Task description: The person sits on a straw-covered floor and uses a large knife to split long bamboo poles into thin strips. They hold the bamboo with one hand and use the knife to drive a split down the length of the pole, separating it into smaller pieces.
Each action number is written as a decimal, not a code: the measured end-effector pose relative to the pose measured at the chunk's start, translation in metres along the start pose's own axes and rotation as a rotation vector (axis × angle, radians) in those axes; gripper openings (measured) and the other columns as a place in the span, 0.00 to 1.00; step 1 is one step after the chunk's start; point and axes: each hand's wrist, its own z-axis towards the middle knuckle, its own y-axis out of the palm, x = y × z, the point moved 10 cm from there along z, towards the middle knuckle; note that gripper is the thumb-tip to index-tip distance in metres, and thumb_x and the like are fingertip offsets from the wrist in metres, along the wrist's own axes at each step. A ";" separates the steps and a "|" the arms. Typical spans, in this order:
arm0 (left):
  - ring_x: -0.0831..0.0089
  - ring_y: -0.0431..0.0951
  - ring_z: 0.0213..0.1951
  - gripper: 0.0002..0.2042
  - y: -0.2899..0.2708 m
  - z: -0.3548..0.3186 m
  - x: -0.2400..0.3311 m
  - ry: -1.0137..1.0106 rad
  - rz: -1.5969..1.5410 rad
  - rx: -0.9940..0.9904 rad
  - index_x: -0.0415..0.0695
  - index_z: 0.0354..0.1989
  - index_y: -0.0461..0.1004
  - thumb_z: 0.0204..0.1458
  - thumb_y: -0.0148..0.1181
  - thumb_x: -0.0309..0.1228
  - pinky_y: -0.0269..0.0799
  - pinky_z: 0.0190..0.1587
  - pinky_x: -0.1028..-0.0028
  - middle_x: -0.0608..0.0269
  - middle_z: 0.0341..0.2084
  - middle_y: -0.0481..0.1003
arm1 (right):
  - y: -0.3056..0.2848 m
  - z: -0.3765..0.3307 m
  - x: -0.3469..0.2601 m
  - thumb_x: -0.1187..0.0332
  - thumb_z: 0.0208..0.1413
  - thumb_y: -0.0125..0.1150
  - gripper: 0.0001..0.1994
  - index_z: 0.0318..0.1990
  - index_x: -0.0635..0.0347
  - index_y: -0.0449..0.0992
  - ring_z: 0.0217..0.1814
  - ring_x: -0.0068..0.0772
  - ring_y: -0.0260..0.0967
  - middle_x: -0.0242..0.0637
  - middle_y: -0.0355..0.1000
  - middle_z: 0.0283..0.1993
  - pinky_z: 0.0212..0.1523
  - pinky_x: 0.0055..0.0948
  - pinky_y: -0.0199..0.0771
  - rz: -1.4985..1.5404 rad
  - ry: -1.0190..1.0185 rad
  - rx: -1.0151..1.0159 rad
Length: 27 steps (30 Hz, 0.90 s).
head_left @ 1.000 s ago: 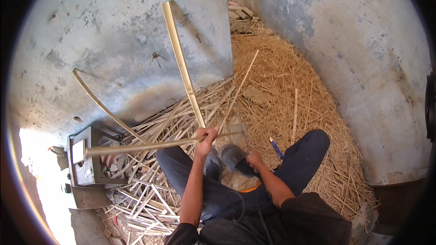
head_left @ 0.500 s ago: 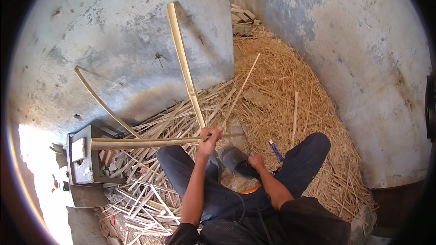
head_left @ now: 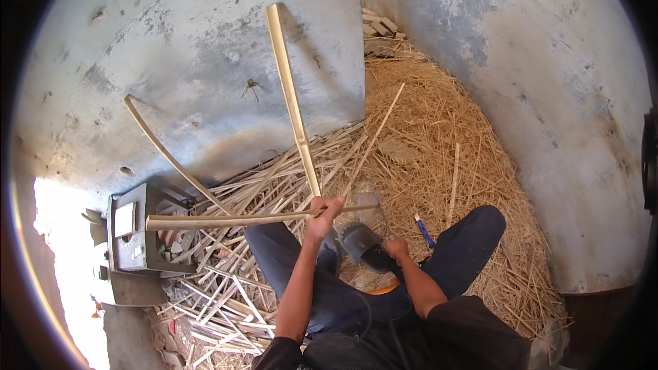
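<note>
Bamboo strip (head_left: pixel 226 221), one, passes through the closed left hand (head_left: pixel 325 214), long end toward the left edge of the straw-covered floor (head_left: pixel 473 178); a firm fist near its short end should steady it best. The right hand (head_left: pixel 395 247) is curled, its hold unclear. Outward: one upright strip (head_left: pixel 295 109), one bent strip (head_left: pixel 175 161), one blue tool (head_left: pixel 425 233).

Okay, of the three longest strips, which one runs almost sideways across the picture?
The sideways strip is the one in the left hand, its outer end overlapping the grey stand; the upright strip and curved strip both slant upward across the wall.
</note>
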 end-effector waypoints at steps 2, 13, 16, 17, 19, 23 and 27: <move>0.82 0.52 0.18 0.26 -0.001 -0.002 0.002 -0.016 -0.019 0.026 0.43 0.11 0.61 0.62 0.60 0.37 0.46 0.23 0.70 0.75 0.11 0.57 | 0.016 0.009 0.017 0.60 0.55 0.58 0.16 0.32 0.67 0.80 0.23 0.44 0.75 0.47 0.76 0.24 0.29 0.44 0.73 0.150 0.096 -0.097; 0.82 0.54 0.17 0.24 -0.004 0.002 -0.001 -0.033 -0.082 0.043 0.42 0.11 0.62 0.62 0.58 0.34 0.48 0.23 0.71 0.75 0.11 0.59 | -0.005 -0.003 -0.020 0.65 0.49 0.57 0.12 0.36 0.64 0.80 0.33 0.55 0.76 0.54 0.76 0.28 0.36 0.47 0.74 -0.060 -0.226 0.141; 0.83 0.53 0.17 0.25 -0.011 0.003 -0.009 -0.019 -0.134 0.049 0.42 0.11 0.62 0.62 0.59 0.34 0.46 0.22 0.71 0.76 0.11 0.57 | -0.015 -0.029 -0.066 0.63 0.47 0.58 0.15 0.37 0.65 0.81 0.42 0.62 0.76 0.58 0.78 0.35 0.45 0.50 0.73 -0.046 -0.315 0.109; 0.83 0.52 0.17 0.25 -0.010 0.003 -0.009 -0.022 -0.155 0.047 0.43 0.11 0.61 0.62 0.59 0.34 0.46 0.22 0.71 0.76 0.11 0.57 | -0.021 -0.042 -0.082 0.62 0.46 0.58 0.16 0.37 0.65 0.81 0.45 0.64 0.76 0.59 0.78 0.37 0.48 0.51 0.73 -0.005 -0.318 0.064; 0.83 0.52 0.17 0.26 -0.013 0.004 -0.006 -0.012 -0.154 0.055 0.43 0.10 0.60 0.62 0.58 0.33 0.46 0.22 0.71 0.76 0.11 0.57 | -0.013 -0.031 -0.070 0.61 0.46 0.57 0.16 0.35 0.64 0.82 0.42 0.59 0.78 0.57 0.79 0.36 0.45 0.50 0.75 -0.046 -0.270 0.094; 0.82 0.52 0.17 0.26 -0.011 -0.002 -0.007 0.014 -0.198 0.060 0.43 0.10 0.59 0.63 0.58 0.32 0.46 0.22 0.72 0.75 0.10 0.57 | 0.041 0.031 0.030 0.62 0.50 0.59 0.16 0.35 0.69 0.82 0.35 0.53 0.79 0.57 0.78 0.35 0.35 0.47 0.76 -0.393 -0.273 -0.294; 0.81 0.53 0.17 0.26 -0.033 -0.005 -0.019 0.039 -0.257 0.142 0.42 0.10 0.61 0.64 0.57 0.31 0.47 0.23 0.71 0.73 0.11 0.58 | 0.027 0.028 0.033 0.70 0.51 0.57 0.07 0.25 0.64 0.74 0.18 0.36 0.67 0.45 0.70 0.22 0.20 0.39 0.66 0.117 0.046 -0.360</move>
